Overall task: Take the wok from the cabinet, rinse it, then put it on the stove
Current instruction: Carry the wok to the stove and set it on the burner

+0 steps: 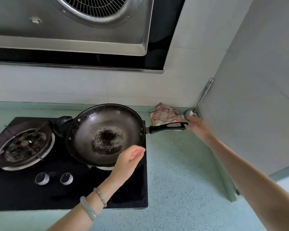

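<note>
Wok (105, 135) sits centre frame on the right burner of the stove (70, 194). Looks like heavy, rigid metal, maybe wet-slick; best held by the black handle (165, 127). Right hand (198, 126) at the handle tip, blurred, fingers apart; left hand (129, 160) open, empty.
</note>
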